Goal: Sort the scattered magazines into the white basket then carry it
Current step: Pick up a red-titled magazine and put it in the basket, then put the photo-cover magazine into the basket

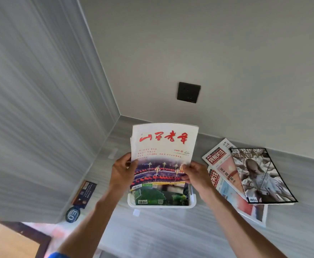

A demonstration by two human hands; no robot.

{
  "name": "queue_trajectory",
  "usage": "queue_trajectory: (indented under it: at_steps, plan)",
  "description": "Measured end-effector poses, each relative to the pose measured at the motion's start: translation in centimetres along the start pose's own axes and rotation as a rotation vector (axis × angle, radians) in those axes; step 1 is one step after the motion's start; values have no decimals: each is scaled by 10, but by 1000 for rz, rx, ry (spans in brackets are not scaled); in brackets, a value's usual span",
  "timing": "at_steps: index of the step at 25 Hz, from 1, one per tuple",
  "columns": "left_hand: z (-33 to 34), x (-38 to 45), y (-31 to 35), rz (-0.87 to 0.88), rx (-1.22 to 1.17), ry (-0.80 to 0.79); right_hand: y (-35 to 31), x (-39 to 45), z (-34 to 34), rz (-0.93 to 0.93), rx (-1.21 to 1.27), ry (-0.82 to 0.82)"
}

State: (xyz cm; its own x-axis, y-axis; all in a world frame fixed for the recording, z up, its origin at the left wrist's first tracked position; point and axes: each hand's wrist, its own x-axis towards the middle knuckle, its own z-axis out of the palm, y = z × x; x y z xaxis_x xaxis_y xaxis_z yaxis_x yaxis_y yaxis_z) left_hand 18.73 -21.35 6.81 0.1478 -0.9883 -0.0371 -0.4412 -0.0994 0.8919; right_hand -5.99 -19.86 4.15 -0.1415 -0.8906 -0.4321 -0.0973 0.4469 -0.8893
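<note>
While both hands, left (122, 170) and right (195, 174), grip a magazine (163, 146) upright, its foot stands in the basket (161, 205).

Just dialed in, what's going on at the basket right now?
A person holds a white-covered magazine with red lettering upright in both hands, left hand on its left edge and right hand on its right edge, over the white basket. At least one magazine, green-covered, already sits in the basket. Three more magazines lie overlapping on the grey counter to the right, not yet sorted.
</note>
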Motion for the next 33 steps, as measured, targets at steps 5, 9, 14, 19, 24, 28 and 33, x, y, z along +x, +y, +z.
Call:
queue_trajectory:
  at_steps: [5,9,14,19,24,28,33]
  plan:
    - [4,4,-13,-34,-128,-90,1,9,-3,-51,-26,115]
    - [12,2,-36,-180,75,-16,17,11,-10,8,-95,22]
    - [43,-36,-30,-70,291,207,54,0,-54,50,-140,113]
    - [112,-84,18,217,272,-46,104,3,-157,124,-651,249]
    - [180,-123,22,157,282,-243,165,-1,-207,40,-1092,141]
    - [218,-153,28,23,295,-283,193,-44,-208,-24,-1135,-10]
    - [275,-180,37,-128,244,-272,224,-131,-197,-69,-1167,-328]
